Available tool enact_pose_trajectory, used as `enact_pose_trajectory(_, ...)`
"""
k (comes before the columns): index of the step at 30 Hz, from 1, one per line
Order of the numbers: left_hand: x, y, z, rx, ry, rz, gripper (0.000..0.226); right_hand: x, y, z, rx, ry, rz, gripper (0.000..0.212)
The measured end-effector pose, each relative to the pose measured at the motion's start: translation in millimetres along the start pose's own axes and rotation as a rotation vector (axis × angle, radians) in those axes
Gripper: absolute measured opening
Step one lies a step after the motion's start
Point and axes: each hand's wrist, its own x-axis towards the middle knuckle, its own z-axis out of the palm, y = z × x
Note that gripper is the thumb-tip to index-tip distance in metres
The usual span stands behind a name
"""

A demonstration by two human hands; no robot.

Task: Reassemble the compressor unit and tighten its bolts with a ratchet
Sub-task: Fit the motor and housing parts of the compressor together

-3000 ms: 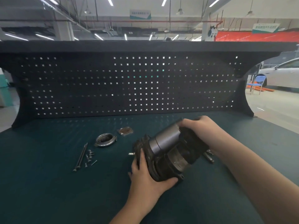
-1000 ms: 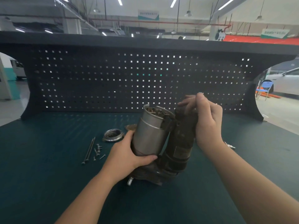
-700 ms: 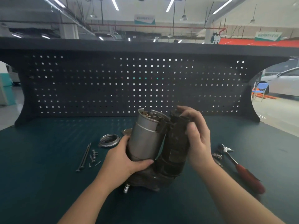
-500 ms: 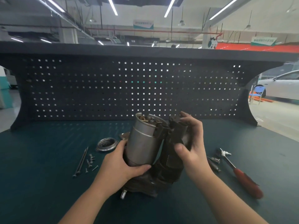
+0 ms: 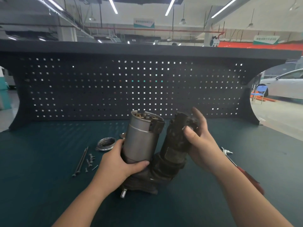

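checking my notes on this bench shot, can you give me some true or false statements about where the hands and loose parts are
1. The left hand grips the silver cylindrical housing of the unit. True.
2. The grimy dark cylindrical part lies flat on the green bench mat. False: it stands tilted beside the silver housing, with the right hand on its upper end.
3. The round metal ring cover is fitted on top of the silver housing. False: it lies on the mat to the left of the unit.
4. The long thin bolts and small screws lie loose on the mat. True.
5. The right hand holds the red-handled ratchet. False: the ratchet lies on the mat, partly behind the right forearm.
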Motion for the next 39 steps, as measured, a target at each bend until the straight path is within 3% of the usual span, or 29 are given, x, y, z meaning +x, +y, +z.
enact_pose_trajectory(5,-3.7,1.5,0.3,0.003,0.007,0.014,0.065,8.8,1.5,6.6,0.035,0.101,0.021,0.070)
enact_pose_trajectory(10,-4.1,1.8,3.3,0.017,0.039,0.017,0.061,2.7,-0.9,14.6,-0.174,0.271,0.111,0.095)
enact_pose_trajectory(12,-3.5,0.1,2.7,0.000,0.047,0.008,0.061,1.3,0.5,15.0,-0.095,0.299,0.133,0.098)
enact_pose_trajectory(15,-4.7,-2.5,0.2,-0.017,0.056,0.004,0.059,0.5,-2.8,12.0,0.136,0.299,0.141,0.066)
enact_pose_trajectory(17,-4.9,-5.4,-1.6,-0.022,0.060,-0.001,0.057,-0.3,-8.4,10.2,0.105,0.268,0.123,0.055)
enact_pose_trajectory(22,-3.7,-14.1,-3.3,-0.045,0.094,-0.026,0.052,-4.7,-5.6,18.1,-0.107,0.346,-0.055,0.056)
enact_pose_trajectory(29,-4.1,-9.6,-3.5,-0.073,0.105,-0.021,0.064,2.6,0.1,13.0,-0.006,0.378,-0.025,0.047)
enact_pose_trajectory(35,-4.6,-12.1,-4.5,-0.058,0.093,-0.007,0.053,2.0,3.4,16.3,0.291,0.373,0.010,0.062)
enact_pose_trajectory(39,-8.8,-4.0,-4.6,-0.059,0.078,0.022,0.058,9.1,3.5,19.6,0.391,0.344,0.091,0.067)
